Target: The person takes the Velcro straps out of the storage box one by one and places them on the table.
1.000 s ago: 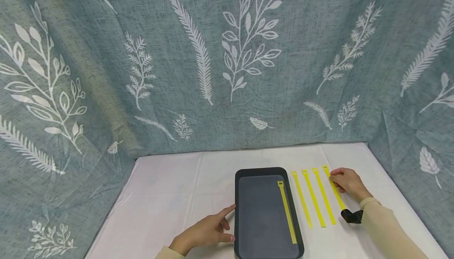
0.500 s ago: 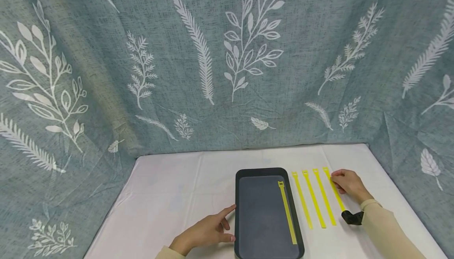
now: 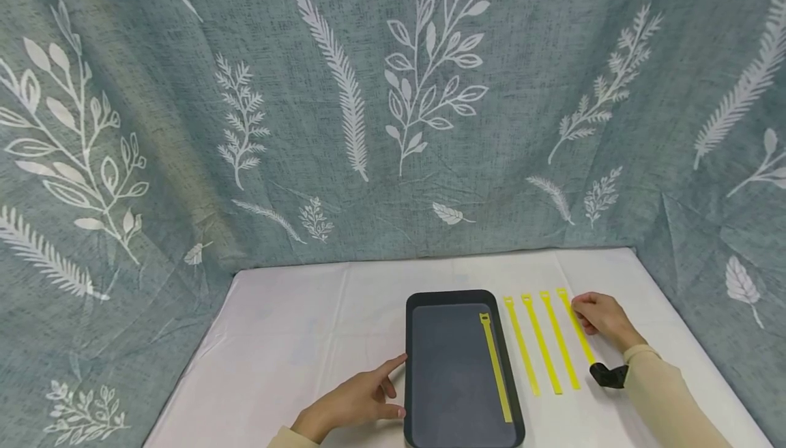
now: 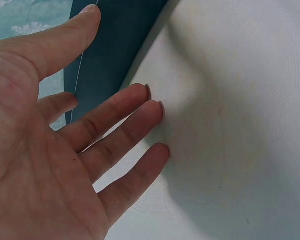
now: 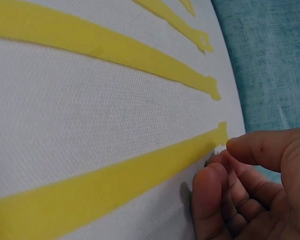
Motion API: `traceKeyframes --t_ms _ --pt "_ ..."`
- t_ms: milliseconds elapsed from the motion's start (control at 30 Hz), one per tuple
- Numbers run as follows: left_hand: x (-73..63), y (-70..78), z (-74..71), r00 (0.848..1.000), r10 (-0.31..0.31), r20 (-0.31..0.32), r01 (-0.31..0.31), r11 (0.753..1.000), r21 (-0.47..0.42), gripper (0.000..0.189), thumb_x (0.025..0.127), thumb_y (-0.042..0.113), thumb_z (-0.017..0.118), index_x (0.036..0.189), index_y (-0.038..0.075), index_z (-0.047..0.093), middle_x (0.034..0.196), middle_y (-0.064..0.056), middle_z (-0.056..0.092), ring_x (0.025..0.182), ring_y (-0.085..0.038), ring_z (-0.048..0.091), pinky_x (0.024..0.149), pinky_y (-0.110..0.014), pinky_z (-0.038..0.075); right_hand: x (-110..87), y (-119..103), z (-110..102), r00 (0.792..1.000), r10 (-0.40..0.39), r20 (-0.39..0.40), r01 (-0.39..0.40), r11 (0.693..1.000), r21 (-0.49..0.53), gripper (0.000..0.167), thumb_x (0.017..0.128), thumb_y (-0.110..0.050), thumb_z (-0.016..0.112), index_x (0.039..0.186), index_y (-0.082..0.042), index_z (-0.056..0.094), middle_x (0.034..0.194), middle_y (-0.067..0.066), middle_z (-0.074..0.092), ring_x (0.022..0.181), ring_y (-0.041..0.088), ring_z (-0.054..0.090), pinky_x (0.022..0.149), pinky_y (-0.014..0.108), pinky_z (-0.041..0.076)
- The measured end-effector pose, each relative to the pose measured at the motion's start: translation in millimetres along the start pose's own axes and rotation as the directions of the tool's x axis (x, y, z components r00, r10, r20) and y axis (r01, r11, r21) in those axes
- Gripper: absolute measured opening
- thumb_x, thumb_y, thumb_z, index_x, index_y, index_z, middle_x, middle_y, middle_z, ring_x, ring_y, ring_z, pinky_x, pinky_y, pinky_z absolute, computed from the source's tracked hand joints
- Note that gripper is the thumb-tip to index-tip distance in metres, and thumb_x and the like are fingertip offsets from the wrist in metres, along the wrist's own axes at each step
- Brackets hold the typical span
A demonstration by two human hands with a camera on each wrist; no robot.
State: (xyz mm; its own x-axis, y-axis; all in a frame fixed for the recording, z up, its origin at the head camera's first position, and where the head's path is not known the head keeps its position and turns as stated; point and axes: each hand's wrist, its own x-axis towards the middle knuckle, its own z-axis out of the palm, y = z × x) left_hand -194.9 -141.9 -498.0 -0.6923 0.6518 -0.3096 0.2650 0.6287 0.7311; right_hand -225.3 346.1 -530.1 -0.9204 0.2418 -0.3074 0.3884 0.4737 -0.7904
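In the head view, my right hand is at the rightmost yellow hook-and-loop cable tie, pinching its edge near the slotted end. The right wrist view has the thumb on that edge, the other fingers curled beneath; the tie lies along the cloth. My left hand rests by the left side of a dark tray, index finger and thumb touching its wall. From the left wrist, the fingers look spread and relaxed beside the tray. One yellow tie lies lengthwise inside the tray, near its right wall.
Between tray and right hand, three more yellow ties lie side by side on the white tablecloth. A black wrist-camera mount sits under the right wrist, over the tie's near end. A blue-green leaf-patterned curtain surrounds the table.
Both hands, the tray and the ties stay in place. Only the head view shifts slightly.
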Motion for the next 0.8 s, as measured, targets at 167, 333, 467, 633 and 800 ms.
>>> traceKeyframes --t_ms 167,333,467,633,800 --pt "0.1 -0.4 0.8 1.0 -0.001 0.004 0.001 1.0 -0.01 0.084 0.088 0.027 0.08 0.158 0.016 0.035 0.103 0.0 0.065 0.077 -0.006 0.057 0.073 -0.026 0.048 -1.5 0.8 -0.1 1.0 0.001 0.003 -0.001 1.0 -0.001 0.035 0.103 -0.022 0.05 0.116 0.009 0.057 0.078 0.002 0.057 0.07 0.013 0.055 0.062 0.027 0.052" --pt "-0.5 0.1 -0.5 1.0 -0.011 -0.001 0.011 1.0 -0.009 0.085 0.088 0.028 0.08 0.158 0.017 0.034 0.103 0.0 0.066 0.077 -0.007 0.057 0.073 -0.026 0.047 0.3 -0.5 0.9 1.0 -0.006 -0.013 0.006 1.0 0.001 0.036 0.102 -0.022 0.05 0.115 0.01 0.056 0.08 0.003 0.058 0.071 0.013 0.055 0.062 0.026 0.052" --pt "-1.2 -0.3 -1.7 1.0 -0.009 -0.003 0.009 1.0 -0.006 0.085 0.088 0.029 0.08 0.158 0.017 0.034 0.104 0.0 0.066 0.077 -0.007 0.057 0.073 -0.026 0.047 1.4 -1.6 2.3 1.0 -0.003 -0.02 0.003 1.0 0.003 0.036 0.102 -0.021 0.049 0.115 0.011 0.056 0.08 0.003 0.059 0.072 0.013 0.056 0.061 0.025 0.053" --pt "-1.2 0.5 -1.4 1.0 0.006 0.001 -0.006 1.0 -0.016 0.085 0.088 0.028 0.08 0.158 0.015 0.034 0.104 -0.001 0.066 0.077 -0.007 0.057 0.072 -0.026 0.047 1.3 -1.1 -0.8 1.0 -0.004 -0.012 0.005 0.999 0.036 0.038 0.102 -0.02 0.047 0.118 0.014 0.055 0.08 0.002 0.06 0.069 0.011 0.057 0.061 0.025 0.054" --pt "-1.9 1.3 -0.4 1.0 0.007 0.002 -0.007 1.0 -0.019 0.084 0.089 0.028 0.08 0.158 0.014 0.034 0.104 -0.002 0.066 0.078 -0.006 0.058 0.073 -0.025 0.048 3.0 -5.4 -5.2 1.0 0.012 0.022 -0.014 0.991 0.133 0.043 0.104 -0.02 0.045 0.125 0.017 0.05 0.079 -0.002 0.062 0.065 0.006 0.061 0.062 0.023 0.056"
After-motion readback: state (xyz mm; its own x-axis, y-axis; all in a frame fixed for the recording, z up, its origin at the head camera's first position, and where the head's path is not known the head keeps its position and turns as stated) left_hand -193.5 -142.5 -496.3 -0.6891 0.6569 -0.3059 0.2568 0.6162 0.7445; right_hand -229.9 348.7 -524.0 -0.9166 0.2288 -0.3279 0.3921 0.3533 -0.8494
